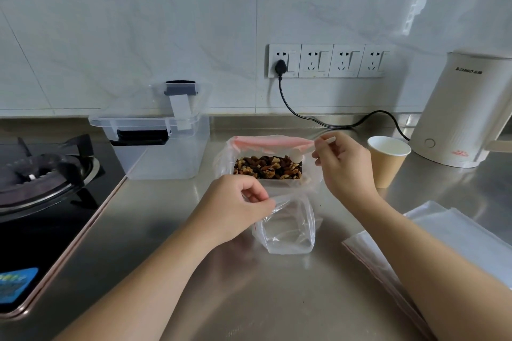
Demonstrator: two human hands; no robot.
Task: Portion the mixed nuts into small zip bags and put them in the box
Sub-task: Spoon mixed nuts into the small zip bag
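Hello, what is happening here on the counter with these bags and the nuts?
A person is portioning mixed nuts into a small zip bag. The left hand pinches the bag's rim to hold it open on the steel counter; the bag looks empty. The right hand holds a white spoon over the nuts. The clear box stands open behind, with spare bags at the right.

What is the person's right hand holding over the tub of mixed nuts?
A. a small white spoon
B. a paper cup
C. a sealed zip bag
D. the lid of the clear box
A: the right hand pinches a small white spoon above the mixed nuts, while the paper cup stands apart on the counter.
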